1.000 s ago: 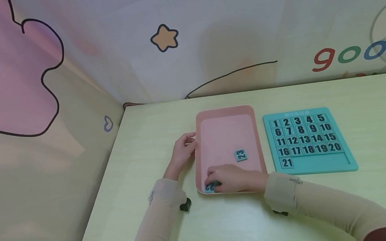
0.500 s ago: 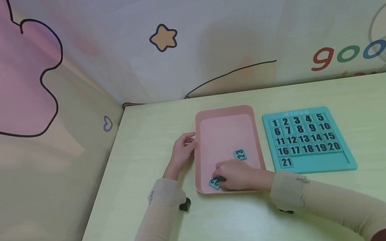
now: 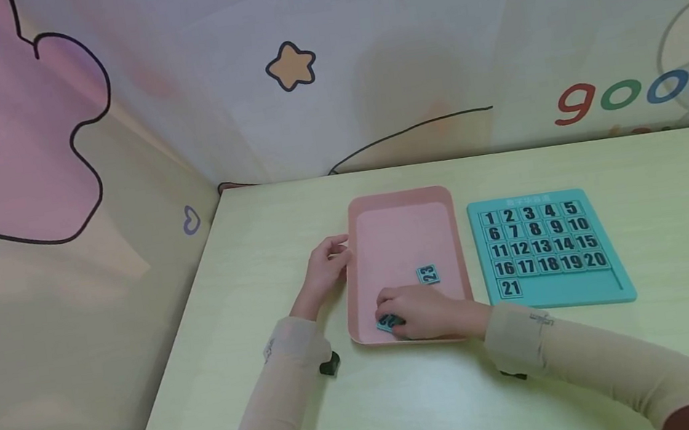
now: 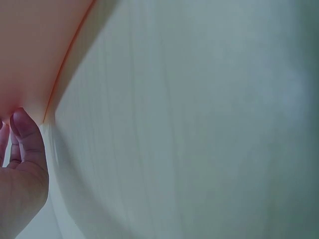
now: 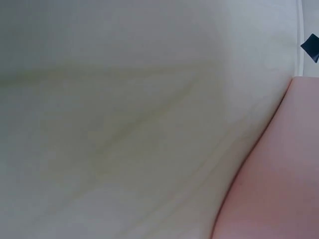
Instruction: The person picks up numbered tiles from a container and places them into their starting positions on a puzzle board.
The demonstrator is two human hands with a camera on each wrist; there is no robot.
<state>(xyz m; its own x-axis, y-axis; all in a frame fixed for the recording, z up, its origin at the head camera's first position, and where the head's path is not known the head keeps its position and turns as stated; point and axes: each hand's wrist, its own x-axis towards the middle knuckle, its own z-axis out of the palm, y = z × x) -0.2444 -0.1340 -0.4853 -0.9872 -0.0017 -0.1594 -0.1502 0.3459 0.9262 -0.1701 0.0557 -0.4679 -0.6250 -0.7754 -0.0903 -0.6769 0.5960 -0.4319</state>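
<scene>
A pink tray (image 3: 400, 225) stands on the table, and at its left rim my left hand (image 3: 326, 269) holds the edge between thumb and fingers. The left wrist view shows that thumb (image 4: 27, 134) against the tray's pink wall (image 4: 45, 45). Inside the tray, near its front edge, my right hand (image 3: 420, 311) grips a small teal number tile (image 3: 388, 323) with curled fingers that partly cover its number. A second tile marked 23 (image 3: 428, 274) lies turned sideways just beyond that hand. In the right wrist view only the tray's side (image 5: 279, 164) and table show.
Right of the tray lies a teal number puzzle board (image 3: 567, 294), filled with tiles in order from 1 to 21; the rest of its bottom row is bare. Printed cloth (image 3: 404, 74) hangs behind the table (image 3: 425, 409), with more along the left side.
My right hand has shifted right with the number tile, away from the tray's front left corner, and the tile has turned. My left hand stays at the rim.
</scene>
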